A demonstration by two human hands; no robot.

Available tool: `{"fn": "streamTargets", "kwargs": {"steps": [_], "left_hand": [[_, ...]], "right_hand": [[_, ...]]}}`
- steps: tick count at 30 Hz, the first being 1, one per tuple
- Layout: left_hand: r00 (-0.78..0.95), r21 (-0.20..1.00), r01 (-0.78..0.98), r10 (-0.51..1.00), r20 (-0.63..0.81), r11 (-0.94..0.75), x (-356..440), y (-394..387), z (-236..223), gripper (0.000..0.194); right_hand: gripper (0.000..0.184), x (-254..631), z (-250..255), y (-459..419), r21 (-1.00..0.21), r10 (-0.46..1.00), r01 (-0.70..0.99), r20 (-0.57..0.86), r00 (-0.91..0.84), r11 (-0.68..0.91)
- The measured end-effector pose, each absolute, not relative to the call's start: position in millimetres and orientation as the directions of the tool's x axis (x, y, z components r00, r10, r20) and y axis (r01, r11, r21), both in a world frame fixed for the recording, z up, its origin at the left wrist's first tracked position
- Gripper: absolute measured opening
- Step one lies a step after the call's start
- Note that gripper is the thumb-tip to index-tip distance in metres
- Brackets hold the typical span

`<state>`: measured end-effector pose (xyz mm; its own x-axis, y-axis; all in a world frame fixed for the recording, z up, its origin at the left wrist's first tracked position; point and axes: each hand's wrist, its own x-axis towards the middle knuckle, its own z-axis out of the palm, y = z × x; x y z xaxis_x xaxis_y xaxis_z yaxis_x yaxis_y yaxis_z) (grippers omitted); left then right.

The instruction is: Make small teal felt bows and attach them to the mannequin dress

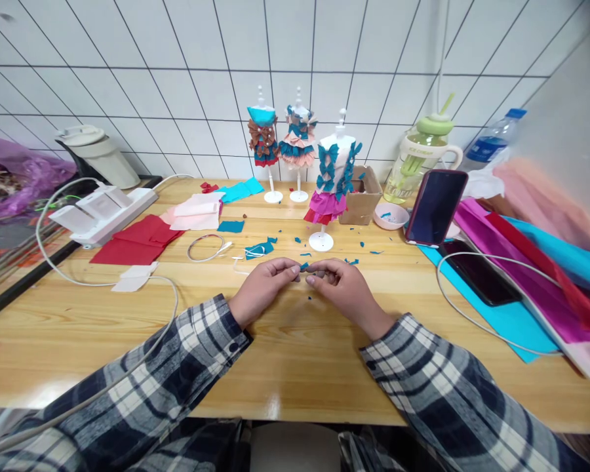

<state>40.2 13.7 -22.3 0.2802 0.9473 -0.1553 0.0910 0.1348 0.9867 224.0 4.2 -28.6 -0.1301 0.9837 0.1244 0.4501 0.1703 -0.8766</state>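
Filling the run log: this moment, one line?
left hand: pinching teal scrap | right hand: at same scrap, grip unclear | beyond: mannequin, teal bows

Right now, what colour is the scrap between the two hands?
Teal. The scrap between the left hand and right hand shows best in the head view.

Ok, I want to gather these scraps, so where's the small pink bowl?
In the head view, the small pink bowl sits right of centre, between the cardboard box and the propped-up phone.
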Motion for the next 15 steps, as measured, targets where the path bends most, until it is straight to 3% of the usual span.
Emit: {"fn": "streamTargets", "kwargs": {"steps": [7, 15], "left_hand": [[0.306, 0.980, 0.186, 0.943, -0.128, 0.072, 39.4, 13.8, -23.0, 0.028], [0.367, 0.985, 0.167, 0.925, -0.096, 0.036, 39.7, 12.0, -20.7, 0.031]], "right_hand": [[0.026, 223.6, -30.3, 5.5, -0.940, 0.993, 0.324, 0.085, -0.083, 0.108], [0.015, 223.1, -27.3, 2.7, -0.897, 0.989, 0.420, 0.111, -0.098, 0.142]]}}
